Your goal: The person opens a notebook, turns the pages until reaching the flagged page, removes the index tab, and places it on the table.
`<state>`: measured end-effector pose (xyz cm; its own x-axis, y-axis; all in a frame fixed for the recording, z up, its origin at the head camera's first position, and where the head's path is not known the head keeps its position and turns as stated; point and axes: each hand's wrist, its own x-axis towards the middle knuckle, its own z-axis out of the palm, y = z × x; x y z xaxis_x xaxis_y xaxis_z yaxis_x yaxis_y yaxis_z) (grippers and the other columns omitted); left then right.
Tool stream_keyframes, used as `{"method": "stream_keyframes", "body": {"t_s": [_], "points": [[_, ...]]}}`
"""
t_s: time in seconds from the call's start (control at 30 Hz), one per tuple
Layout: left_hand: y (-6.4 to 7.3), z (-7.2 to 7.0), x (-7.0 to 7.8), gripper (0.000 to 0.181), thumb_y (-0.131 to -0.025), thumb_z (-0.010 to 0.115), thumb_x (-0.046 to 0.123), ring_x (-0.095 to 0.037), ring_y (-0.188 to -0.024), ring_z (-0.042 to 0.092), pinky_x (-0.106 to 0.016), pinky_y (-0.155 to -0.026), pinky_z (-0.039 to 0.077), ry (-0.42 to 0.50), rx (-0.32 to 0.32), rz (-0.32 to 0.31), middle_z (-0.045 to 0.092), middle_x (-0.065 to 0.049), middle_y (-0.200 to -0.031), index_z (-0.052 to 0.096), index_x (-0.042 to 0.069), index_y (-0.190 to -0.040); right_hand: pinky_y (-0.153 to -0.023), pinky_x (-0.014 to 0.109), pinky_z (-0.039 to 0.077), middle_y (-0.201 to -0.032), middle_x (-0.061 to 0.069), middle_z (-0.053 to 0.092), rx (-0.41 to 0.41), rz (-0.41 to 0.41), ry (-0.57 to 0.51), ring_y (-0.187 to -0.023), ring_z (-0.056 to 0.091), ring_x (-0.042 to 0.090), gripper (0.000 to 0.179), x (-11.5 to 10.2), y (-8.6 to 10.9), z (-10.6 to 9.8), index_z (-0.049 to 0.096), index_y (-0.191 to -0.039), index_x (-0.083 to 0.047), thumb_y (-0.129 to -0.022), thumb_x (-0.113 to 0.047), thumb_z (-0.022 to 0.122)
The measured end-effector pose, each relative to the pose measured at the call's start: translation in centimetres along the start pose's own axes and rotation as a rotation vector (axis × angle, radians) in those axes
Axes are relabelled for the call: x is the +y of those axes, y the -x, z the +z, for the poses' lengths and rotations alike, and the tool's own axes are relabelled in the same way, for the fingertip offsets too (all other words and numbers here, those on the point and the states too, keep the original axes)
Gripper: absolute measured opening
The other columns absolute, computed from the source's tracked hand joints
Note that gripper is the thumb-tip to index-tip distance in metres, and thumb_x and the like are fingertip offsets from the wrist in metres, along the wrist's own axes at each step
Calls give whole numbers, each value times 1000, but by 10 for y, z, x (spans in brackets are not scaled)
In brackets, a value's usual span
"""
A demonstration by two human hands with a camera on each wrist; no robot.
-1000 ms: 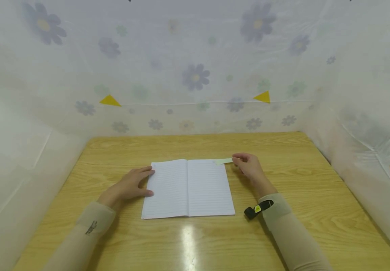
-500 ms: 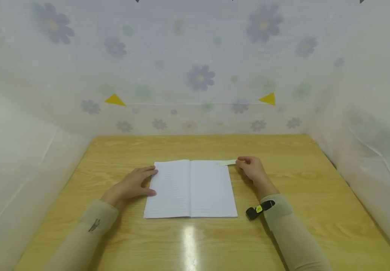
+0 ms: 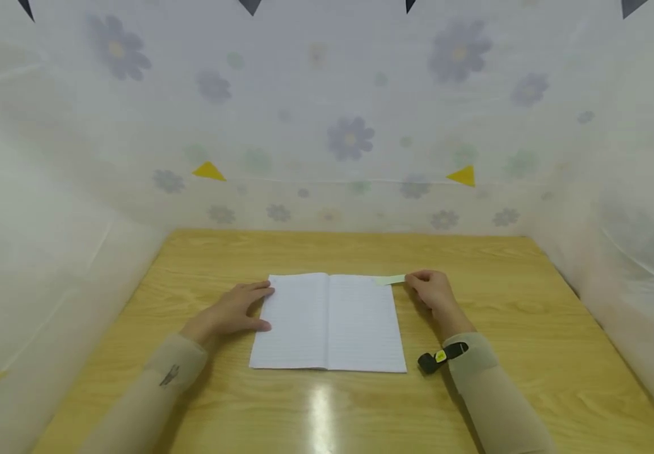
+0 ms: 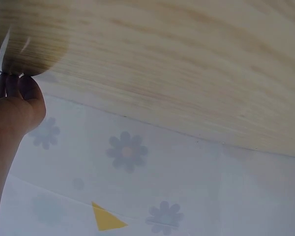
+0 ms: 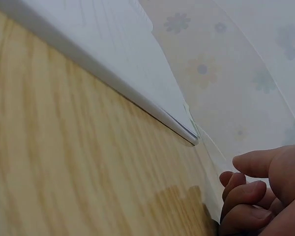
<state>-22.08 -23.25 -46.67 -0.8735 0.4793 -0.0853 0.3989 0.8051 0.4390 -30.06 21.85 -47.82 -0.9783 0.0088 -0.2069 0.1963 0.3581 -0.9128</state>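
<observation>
An open lined notebook (image 3: pixel 363 328) lies flat on the wooden table, both pages blank. My left hand (image 3: pixel 238 309) rests at its left edge, thumb and fingers spread apart on the page margin. At the top right corner, my right hand (image 3: pixel 431 293) pinches the outer end of a pale green paper strip (image 3: pixel 391 280). The strip's other end lies over the page corner. In the left wrist view, the left hand (image 4: pixel 14 115) has its fingertips at the paper's edge. The right wrist view has the right hand (image 5: pixel 265 191) just beyond the notebook's corner (image 5: pixel 187 132), fingers curled.
The wooden table (image 3: pixel 219 403) extends around the notebook. White flower-patterned sheeting (image 3: pixel 281 139) encloses the back and sides, with yellow triangles (image 3: pixel 463 176) on it. A black strap (image 3: pixel 443 357) with a small black device is on the right wrist.
The head view has tilted and shifted, so everything appears slightly farther right and lower. Both hands, the notebook and the strip keep nearly the same places relative to each other.
</observation>
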Motion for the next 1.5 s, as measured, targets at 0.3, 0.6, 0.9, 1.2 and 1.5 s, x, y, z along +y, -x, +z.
{"method": "stream_keyframes", "body": {"t_s": [0.3, 0.6, 0.9, 1.2, 1.5], "points": [[-4, -1, 2, 86, -86, 73, 49, -41, -142, 26, -59, -113, 23, 17, -1, 5, 29, -16, -159, 38, 5, -151, -54, 29, 42, -82, 5, 59, 32, -7, 23, -60, 46, 13, 35, -1, 0, -2, 66, -118, 1, -98, -28, 61], [-4, -2, 2, 86, -86, 73, 49, -42, -142, 25, -61, -112, 22, 18, -11, -14, 28, -15, -159, 39, 6, -151, -56, 28, 44, -86, 6, 59, 55, -11, 25, -66, 48, 15, 34, 0, -1, -1, 66, -115, 1, -98, -27, 62], [-1, -3, 1, 84, -86, 74, 46, -44, -141, 26, -63, -112, 22, 8, 0, -11, 29, -16, -158, 40, 5, -151, -54, 28, 44, -86, 7, 60, 66, -41, -6, -67, 49, 15, 31, -1, -3, 0, 66, -115, 3, -98, -24, 61], [0, -4, -2, 85, -85, 74, 49, -44, -141, 27, -64, -111, 22, -4, 9, -25, 29, -15, -158, 40, 7, -151, -51, 26, 40, -88, 8, 61, 71, -33, -53, -60, 45, 12, 35, -2, -2, -1, 65, -118, 3, -98, -25, 62], [2, -5, 0, 85, -86, 74, 48, -45, -141, 26, -64, -111, 22, 0, -8, -24, 28, -16, -159, 39, 6, -151, -52, 25, 41, -90, 5, 60, 83, -7, -46, -65, 47, 11, 37, -2, 0, -8, 65, -121, 3, -99, -27, 61]]}}
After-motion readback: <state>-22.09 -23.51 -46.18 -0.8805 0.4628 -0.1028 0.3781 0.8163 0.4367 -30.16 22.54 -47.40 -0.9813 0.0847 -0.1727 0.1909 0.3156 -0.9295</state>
